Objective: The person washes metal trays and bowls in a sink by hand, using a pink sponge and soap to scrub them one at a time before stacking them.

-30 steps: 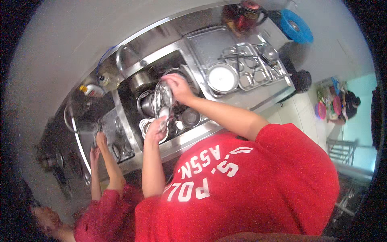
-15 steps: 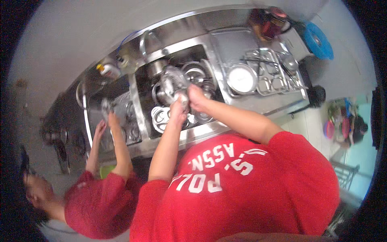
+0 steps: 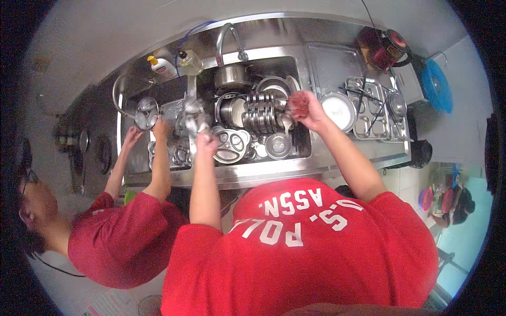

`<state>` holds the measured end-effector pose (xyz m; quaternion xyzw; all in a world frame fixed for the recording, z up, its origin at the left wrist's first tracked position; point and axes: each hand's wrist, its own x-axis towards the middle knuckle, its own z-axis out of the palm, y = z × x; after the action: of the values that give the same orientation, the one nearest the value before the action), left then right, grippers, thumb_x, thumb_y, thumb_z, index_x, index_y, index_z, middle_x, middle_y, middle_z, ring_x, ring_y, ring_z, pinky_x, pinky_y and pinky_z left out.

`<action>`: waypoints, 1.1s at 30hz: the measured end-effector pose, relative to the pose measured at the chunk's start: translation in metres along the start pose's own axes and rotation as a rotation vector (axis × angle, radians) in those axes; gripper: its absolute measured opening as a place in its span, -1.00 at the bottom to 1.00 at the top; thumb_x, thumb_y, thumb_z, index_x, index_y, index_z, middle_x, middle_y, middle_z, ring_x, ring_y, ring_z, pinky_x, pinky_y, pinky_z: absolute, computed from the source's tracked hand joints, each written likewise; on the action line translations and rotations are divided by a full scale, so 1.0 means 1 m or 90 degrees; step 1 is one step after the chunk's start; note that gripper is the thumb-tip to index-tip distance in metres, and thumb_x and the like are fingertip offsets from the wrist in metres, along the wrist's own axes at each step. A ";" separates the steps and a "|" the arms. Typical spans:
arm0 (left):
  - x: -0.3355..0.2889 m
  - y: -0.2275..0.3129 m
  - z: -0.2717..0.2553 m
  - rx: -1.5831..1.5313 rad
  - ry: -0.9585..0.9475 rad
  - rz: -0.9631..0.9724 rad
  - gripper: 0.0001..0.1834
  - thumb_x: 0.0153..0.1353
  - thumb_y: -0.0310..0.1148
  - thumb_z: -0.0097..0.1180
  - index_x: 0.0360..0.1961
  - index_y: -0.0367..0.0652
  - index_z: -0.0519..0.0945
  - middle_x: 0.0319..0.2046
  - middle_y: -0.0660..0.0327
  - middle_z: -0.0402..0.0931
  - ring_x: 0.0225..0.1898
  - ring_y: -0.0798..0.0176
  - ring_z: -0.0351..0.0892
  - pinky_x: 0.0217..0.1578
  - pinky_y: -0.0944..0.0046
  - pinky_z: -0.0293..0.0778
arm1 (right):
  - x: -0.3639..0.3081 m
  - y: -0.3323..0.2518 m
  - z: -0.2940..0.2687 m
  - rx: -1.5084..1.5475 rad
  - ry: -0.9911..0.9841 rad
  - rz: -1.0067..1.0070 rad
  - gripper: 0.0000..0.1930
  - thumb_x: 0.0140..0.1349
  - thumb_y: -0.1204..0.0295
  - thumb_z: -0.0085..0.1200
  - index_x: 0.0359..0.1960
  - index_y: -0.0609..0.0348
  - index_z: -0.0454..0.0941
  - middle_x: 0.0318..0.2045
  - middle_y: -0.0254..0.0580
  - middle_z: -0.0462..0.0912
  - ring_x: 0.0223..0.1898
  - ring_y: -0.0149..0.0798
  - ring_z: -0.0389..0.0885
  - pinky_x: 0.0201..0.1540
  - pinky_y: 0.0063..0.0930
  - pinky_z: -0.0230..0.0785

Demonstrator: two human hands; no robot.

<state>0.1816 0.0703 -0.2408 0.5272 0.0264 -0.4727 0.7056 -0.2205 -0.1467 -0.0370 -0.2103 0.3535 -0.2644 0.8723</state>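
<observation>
My left hand [image 3: 206, 141] is closed on a shiny metal utensil [image 3: 194, 113], smeared by motion, over the divider between the two sink basins. Its exact kind cannot be made out. In my right hand [image 3: 315, 115] is a reddish-brown scrubber [image 3: 299, 104], gripped above the right edge of the main basin. Between my hands, that basin holds a row of stacked steel bowls or cups [image 3: 260, 113], a compartment plate [image 3: 232, 146], a small round strainer-like dish [image 3: 278, 145] and other steelware. A steel pot [image 3: 230, 77] sits under the faucet [image 3: 220, 45].
At left, a co-worker in dark red [image 3: 124, 239] holds a round steel dish [image 3: 146, 113] over the other basin. Two bottles [image 3: 162, 67] stand behind. On the right drainboard lie a round steel pan [image 3: 338, 111] and compartment trays [image 3: 363, 126]. A blue basin [image 3: 436, 84] hangs at far right.
My hands have parted: the left has carried the metal utensil leftward to the divider, the right has moved right with the scrubber. The stacked bowls now show. The co-worker's round dish has turned into view.
</observation>
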 end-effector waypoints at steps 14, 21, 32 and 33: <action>-0.033 0.069 -0.073 1.129 0.405 -0.027 -0.66 0.26 -0.26 0.03 -0.17 -0.39 0.56 -0.30 0.06 0.57 -0.24 0.04 0.58 -0.20 0.11 0.55 | -0.029 -0.038 -0.191 -0.991 0.482 -0.339 -0.62 -0.05 0.29 0.41 -0.34 0.23 0.49 -0.53 -0.20 0.58 -0.49 -0.22 0.55 -0.38 -0.36 0.44; -0.012 0.061 -0.064 0.795 0.600 -0.156 -0.55 0.16 -0.23 0.09 -0.07 -0.43 0.50 -0.08 -0.07 0.50 -0.08 -0.11 0.51 -0.01 0.00 0.42 | -0.016 -0.020 -0.179 -1.182 0.500 -0.244 -0.61 -0.09 0.37 0.29 -0.25 0.33 0.48 -0.13 0.30 0.52 -0.09 0.22 0.54 -0.11 -0.04 0.44; -0.066 0.047 0.138 1.056 0.065 0.580 -0.55 -0.06 -0.46 0.14 -0.05 -0.29 0.50 -0.08 -0.06 0.48 0.01 -0.17 0.42 0.09 -0.03 0.35 | -0.023 -0.044 -0.181 -0.941 0.421 -0.003 -0.57 -0.07 0.14 0.24 -0.34 0.31 0.67 -0.40 0.16 0.69 -0.35 0.07 0.69 -0.18 -0.21 0.55; -0.056 0.036 0.142 1.117 -0.010 0.529 -0.56 -0.05 -0.46 0.13 -0.05 -0.28 0.51 -0.06 -0.06 0.48 0.04 -0.15 0.42 0.11 -0.01 0.35 | -0.021 -0.045 -0.192 -0.945 0.414 -0.028 -0.56 -0.08 0.12 0.23 -0.35 0.30 0.68 -0.39 0.14 0.70 -0.35 0.03 0.70 -0.20 -0.22 0.55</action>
<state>0.1099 -0.0036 -0.1223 0.8303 -0.5285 -0.0410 0.1721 -0.3870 -0.2027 -0.1286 -0.6537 0.6683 -0.0258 0.3541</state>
